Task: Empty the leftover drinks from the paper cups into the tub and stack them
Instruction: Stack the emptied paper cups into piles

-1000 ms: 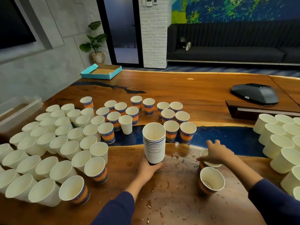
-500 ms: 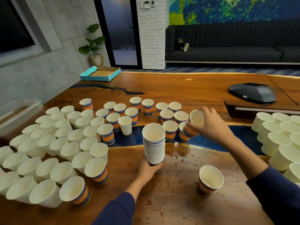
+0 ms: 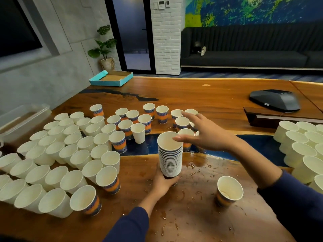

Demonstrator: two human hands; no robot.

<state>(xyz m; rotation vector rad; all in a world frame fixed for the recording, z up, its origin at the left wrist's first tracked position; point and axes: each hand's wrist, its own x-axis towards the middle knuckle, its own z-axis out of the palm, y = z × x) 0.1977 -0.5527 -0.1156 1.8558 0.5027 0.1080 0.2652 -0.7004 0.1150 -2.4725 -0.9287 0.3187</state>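
Note:
A tall stack of nested paper cups [image 3: 169,155] stands on the wet wooden table [image 3: 218,95]. My left hand [image 3: 163,184] grips the stack's base. My right hand [image 3: 205,132] hovers just right of the stack's rim with fingers spread and nothing in it. A single orange-and-blue cup [image 3: 228,191] stands at the front right. Many white and patterned cups [image 3: 73,151] crowd the left side, and more patterned ones [image 3: 148,111] stand behind the stack. A clear plastic tub [image 3: 21,119] sits at the far left edge.
A cluster of white cups [image 3: 304,147] fills the right edge. A dark device [image 3: 275,100] rests on a low stand at the back right. A teal box lid [image 3: 111,78] lies at the table's far end. Droplets cover the tabletop near me.
My right hand lifted a cup from the front right, carried it up and left, and dropped it onto the stack. It now hangs open beside the rim. The left hand kept holding the stack.

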